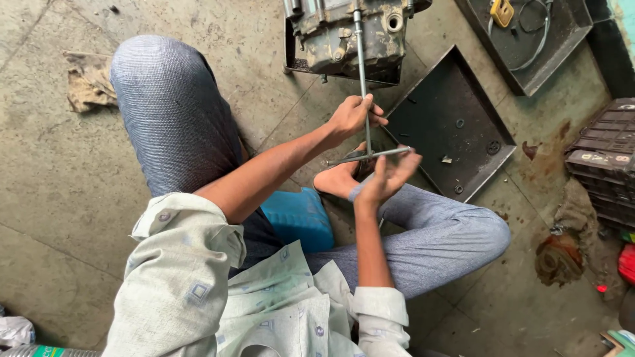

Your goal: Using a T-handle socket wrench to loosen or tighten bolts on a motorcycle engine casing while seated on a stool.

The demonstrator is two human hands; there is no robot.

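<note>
A long T-handle wrench [362, 73] runs from a grimy engine case [349, 32] at the top down to its crossbar [370, 155]. My left hand [354, 116] is curled around the shaft just above the crossbar. My right hand [387, 177] sits under the crossbar's right end with fingers spread, touching or nearly touching the bar. I am seated on a low blue stool [299, 217] with my knees wide apart and a bare foot [337, 180] below the hands.
A dark metal tray [430, 92] with a few small washers and bolts lies right of the hands. A second tray [559, 36] holds a yellow tool and a cable. A rag [87, 80] lies at left; a black crate [605, 155] and oil stains are at right.
</note>
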